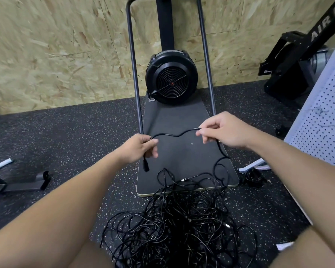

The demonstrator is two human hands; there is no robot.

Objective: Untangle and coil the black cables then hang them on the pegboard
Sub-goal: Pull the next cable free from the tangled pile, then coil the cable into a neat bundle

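A black cable point(174, 134) stretches between my two hands above a dark platform. My left hand point(138, 148) grips it near its end, and the plug point(145, 166) hangs down below my fingers. My right hand point(220, 130) pinches the same cable further along; from there it drops down into a big tangled pile of black cables point(174, 225) on the floor between my knees. A white pegboard point(323, 120) leans at the right edge. A small coiled black cable point(252, 177) lies at its foot.
A fan-wheel exercise machine point(171, 82) with two upright metal rails stands on its dark platform point(182, 151) straight ahead, against an OSB wall. Another black machine point(294, 60) stands at the back right. A low metal frame point(17, 182) lies on the speckled rubber floor at left.
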